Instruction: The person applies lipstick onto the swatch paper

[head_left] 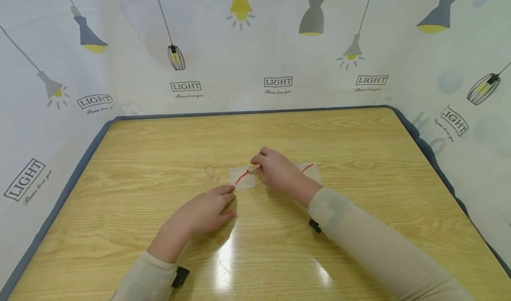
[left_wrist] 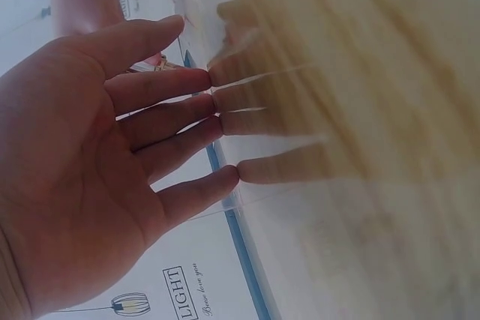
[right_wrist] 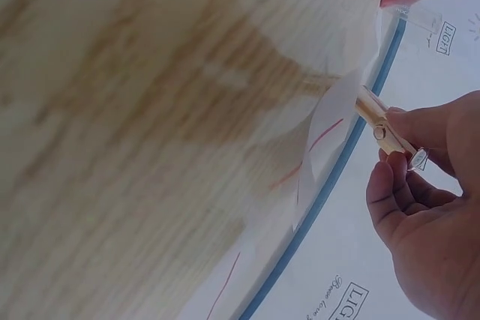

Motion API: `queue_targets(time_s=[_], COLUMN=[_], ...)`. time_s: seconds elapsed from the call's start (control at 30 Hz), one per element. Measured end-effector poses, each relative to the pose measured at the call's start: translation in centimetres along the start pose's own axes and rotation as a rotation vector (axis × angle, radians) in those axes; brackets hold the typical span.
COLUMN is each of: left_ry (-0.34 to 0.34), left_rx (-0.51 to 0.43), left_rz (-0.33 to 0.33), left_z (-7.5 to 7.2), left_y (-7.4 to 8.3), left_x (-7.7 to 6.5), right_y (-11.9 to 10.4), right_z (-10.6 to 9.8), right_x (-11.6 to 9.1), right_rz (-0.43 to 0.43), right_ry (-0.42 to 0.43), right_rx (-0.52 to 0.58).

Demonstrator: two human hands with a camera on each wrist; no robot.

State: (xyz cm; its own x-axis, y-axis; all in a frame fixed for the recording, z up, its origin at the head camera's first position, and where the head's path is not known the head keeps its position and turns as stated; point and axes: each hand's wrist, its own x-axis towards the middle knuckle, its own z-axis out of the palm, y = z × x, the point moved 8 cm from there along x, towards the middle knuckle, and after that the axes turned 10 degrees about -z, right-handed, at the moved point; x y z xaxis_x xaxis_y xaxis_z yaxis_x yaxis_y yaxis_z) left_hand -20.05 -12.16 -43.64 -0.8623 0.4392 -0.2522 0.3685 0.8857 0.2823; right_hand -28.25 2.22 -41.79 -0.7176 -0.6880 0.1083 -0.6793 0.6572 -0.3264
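On the wooden tabletop [head_left: 359, 146] there lies a small whitish sheet [head_left: 248, 183], which bears a slanting red line [head_left: 241, 177]. The right hand [head_left: 277, 170] is placed at the upper right of this sheet. Its thumb and curled fingers pinch a short tan tool [right_wrist: 388, 131], which has a round knob on its side. In the head view, the front end of the tool is over the sheet, at the upper end of the line; I cannot tell if it touches the surface. The left hand [head_left: 207, 210] is at the lower left of the sheet, with its fingers straight and a little spread, and it grips nothing. The tip of its index finger is at the lower edge of the sheet. To the right of the sheet, with a gap between, lies a second sheet [head_left: 315, 172] with its own red mark [head_left: 307, 168], partly covered by the right hand. Just to the left of the first sheet is a thin transparent ring [head_left: 209, 171]. Far behind the sheet stands a white cloth [head_left: 279, 48] with printed lamps.
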Motion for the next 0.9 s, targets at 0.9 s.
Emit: queue_targets(time_s=[0.9], left_ry=[0.088], left_rx=[0.040], left_rz=[0.029], left_z=[-0.7], left_y=[1.3], left_x=[0.7], right_y=[2.4], right_z=[-1.3], right_x=[-1.3], right_rz=[0.238], right_ry=[0.074], right_rx=[0.308])
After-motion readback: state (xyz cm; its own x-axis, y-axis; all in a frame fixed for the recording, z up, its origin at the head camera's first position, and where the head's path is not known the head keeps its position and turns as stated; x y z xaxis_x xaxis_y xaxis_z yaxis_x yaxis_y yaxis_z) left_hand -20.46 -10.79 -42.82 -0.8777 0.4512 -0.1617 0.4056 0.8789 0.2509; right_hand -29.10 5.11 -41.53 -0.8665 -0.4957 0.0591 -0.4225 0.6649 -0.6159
